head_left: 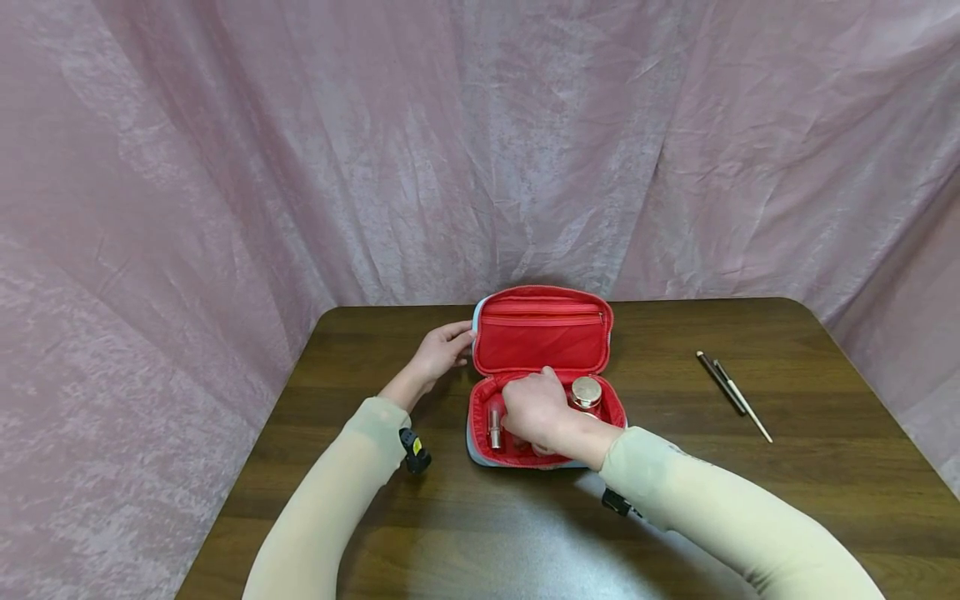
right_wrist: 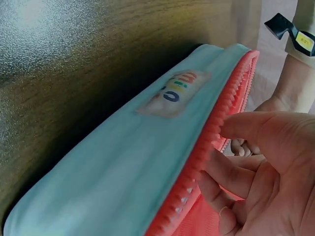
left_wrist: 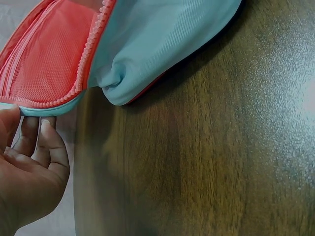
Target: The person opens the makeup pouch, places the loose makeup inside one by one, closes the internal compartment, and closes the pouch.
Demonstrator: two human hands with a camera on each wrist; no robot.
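A light blue cosmetic pouch (head_left: 472, 442) with a red lining stands unzipped on the table, its lid (head_left: 543, 346) raised toward the back. At the lid's left edge, my left hand (head_left: 442, 352) pinches the rim between thumb and fingers; the left wrist view shows this hand (left_wrist: 34, 172) close up. My right hand (head_left: 536, 407) reaches down into the pouch. In the right wrist view its bent fingers (right_wrist: 231, 174) pass behind the zipper rim, so whatever the tips touch is hidden. Beside it in the pouch are a lipstick-like tube (head_left: 495, 427) and a gold-lidded jar (head_left: 587, 390).
Two slim sticks, a dark one (head_left: 720, 382) and a pale-ended one (head_left: 744, 402), lie side by side on the right of the wooden table (head_left: 420, 533). A pink curtain (head_left: 480, 150) hangs behind the table's far edge.
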